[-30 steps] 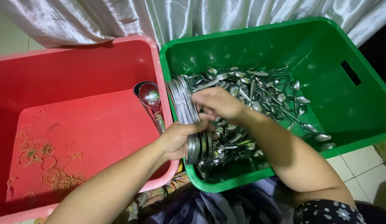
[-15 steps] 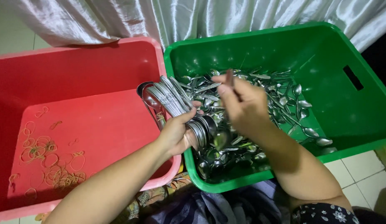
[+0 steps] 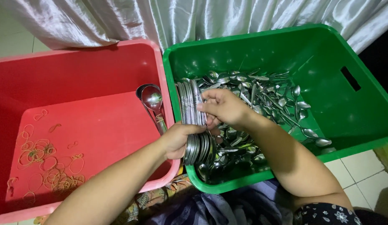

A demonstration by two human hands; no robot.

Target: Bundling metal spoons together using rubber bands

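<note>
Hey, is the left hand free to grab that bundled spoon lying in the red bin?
Probably not as it stands. The left hand is wrapped around a stack of spoons, which the right hand steadies. The bundled spoon lies uncovered close by, so nothing else blocks it.

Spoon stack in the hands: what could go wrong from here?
The spoon stack is thick and fanned; the left hand grips only its bowl end, so handles could splay or slide out. The right hand pinches just the handles. The stack hovers by the green bin rim beside the red bin; dropped spoons might land in either.
</note>
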